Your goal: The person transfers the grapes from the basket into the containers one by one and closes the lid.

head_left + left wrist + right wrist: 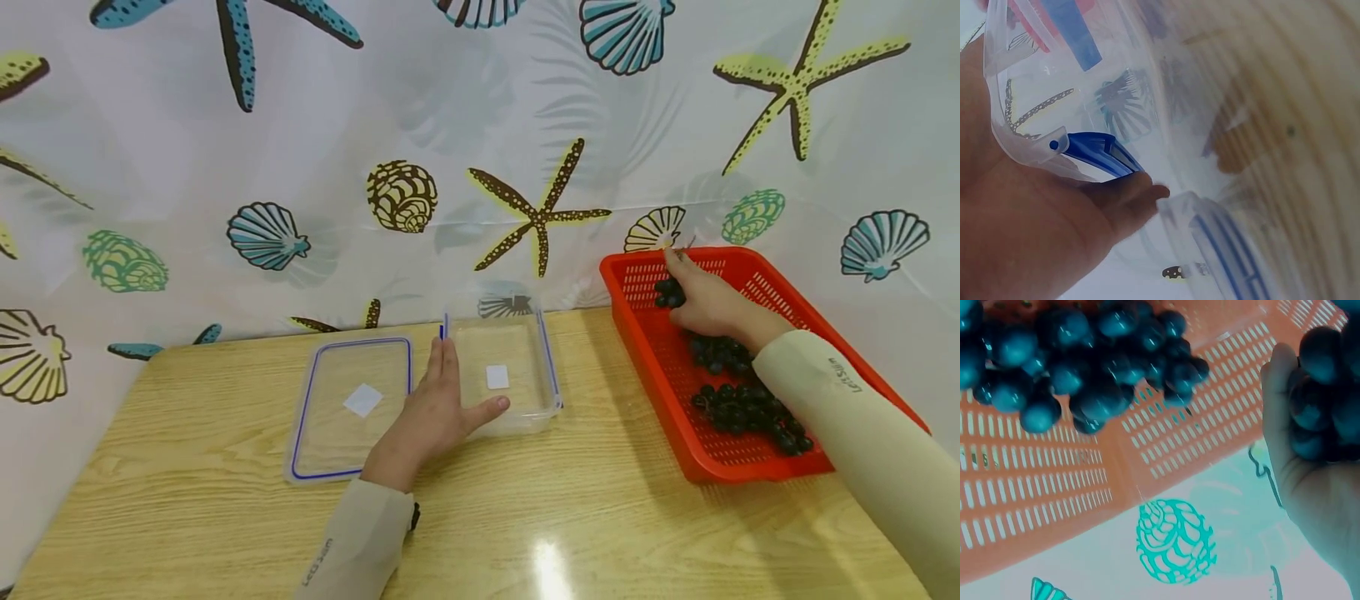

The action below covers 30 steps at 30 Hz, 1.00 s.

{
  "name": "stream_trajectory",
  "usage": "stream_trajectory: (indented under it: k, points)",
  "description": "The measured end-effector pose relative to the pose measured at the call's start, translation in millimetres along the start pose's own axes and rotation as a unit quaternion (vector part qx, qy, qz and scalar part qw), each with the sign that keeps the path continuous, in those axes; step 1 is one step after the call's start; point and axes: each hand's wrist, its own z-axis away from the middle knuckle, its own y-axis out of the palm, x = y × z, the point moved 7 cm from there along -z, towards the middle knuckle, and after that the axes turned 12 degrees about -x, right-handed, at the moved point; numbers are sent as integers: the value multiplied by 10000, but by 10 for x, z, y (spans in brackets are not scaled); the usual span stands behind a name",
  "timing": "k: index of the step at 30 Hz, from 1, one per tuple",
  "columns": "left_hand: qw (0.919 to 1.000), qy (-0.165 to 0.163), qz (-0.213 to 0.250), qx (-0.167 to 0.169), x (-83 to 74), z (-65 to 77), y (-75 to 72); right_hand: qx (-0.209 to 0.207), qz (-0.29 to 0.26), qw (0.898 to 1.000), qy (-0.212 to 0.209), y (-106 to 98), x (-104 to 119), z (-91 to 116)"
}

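here, working from afar, i have the right hand (708, 302) gripping a bunch of dark grapes (669, 293) at the far end of the red basket (658, 392), with more grapes (738, 408) lying on its floor nearer me. left of the basket, my left hand (437, 410), fingers straight and thumb spread wide, rests against a clear box (521, 346); its blue-lined lid (337, 421) lies farther left of the basket, flat on the table (225, 450).

Shell-print backdrop (465, 108), probably cloth
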Motion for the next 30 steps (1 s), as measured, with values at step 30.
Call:
stream_trajectory:
  k: [30]
  points:
    - [9988,-126,468,23,12,-8,-6,-269,-704,9960,-471,-296,1126,69]
